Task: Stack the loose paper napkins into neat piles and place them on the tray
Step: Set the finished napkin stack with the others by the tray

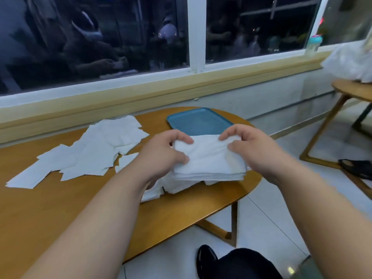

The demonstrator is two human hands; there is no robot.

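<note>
- You are sitting at an oval wooden table under a wide window with dark glass; the floor is pale tile.
- Your left hand grasps the left edge of a stack of napkins, with fingers curled over the far corner and the thumb on top near the front.
- Your right hand grasps the stack's right edge the same way, pinching it between fingers and thumb.
- The stack sits near the table's right end, just in front of the blue tray, and hides the tray's near edge.
- A few more napkins lie on the table below the stack; you cannot tell whether the stack touches them.
- Loose napkins are spread in an overlapping scatter to your left, well apart from the tray.
- A second wooden table stands at the right.
- A bottle stands on the sill.
</note>
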